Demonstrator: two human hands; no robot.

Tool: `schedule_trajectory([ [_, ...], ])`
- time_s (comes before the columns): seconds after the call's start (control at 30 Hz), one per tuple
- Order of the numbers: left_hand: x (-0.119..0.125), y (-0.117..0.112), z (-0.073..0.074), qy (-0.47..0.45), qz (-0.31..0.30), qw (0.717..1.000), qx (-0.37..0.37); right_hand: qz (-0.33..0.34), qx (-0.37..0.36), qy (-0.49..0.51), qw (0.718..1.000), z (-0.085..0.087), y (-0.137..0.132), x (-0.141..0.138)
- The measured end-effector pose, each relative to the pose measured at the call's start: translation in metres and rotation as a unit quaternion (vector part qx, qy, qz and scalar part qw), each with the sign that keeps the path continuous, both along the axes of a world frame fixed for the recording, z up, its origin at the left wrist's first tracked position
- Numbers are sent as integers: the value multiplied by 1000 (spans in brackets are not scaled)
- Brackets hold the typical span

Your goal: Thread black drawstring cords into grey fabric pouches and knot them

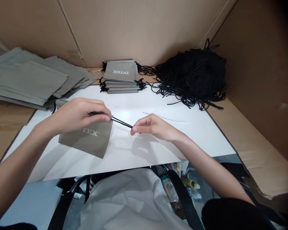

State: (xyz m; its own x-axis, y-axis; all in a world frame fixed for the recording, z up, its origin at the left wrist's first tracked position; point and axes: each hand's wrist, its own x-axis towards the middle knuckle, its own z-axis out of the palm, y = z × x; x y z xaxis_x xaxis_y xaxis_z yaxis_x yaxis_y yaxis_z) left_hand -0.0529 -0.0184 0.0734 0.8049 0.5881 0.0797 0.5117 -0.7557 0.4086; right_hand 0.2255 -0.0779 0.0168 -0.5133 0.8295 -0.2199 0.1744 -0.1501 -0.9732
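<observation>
My left hand (pixel 83 114) pinches the top edge of a grey-green drawstring pouch (pixel 88 142) with white INTEX lettering, which hangs tilted over the white table. From the pouch's top corner a doubled black cord (pixel 122 122) stretches to the right. My right hand (pixel 146 125) grips the far end of that cord between thumb and fingers. Behind my right hand a thin wire threading tool (pixel 166 117) lies on the table. Part of the pouch, including some lettering, is hidden behind my left hand.
A stack of finished-looking INTEX pouches (pixel 121 75) with black cords stands at the back. Flat grey-green pouches (pixel 31 80) are piled at left, and a tangled heap of black cords (pixel 194 76) sits at right. Cardboard walls (pixel 139 28) surround the white tabletop (pixel 196 137).
</observation>
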Motion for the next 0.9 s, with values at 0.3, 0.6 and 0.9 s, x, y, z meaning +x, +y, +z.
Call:
schedule_trajectory([
  [0.3, -8, -1, 3, -10, 18, 1000, 13, -49, -22, 7, 999, 3, -7, 13],
  [0.6, -8, -3, 6, -26, 22, 999, 18, -123, 18, 27, 992, -3, -9, 6],
  [0.9, -11, -4, 6, -35, 19, 999, 29, -125, -3, 17, 992, -7, -11, 12],
])
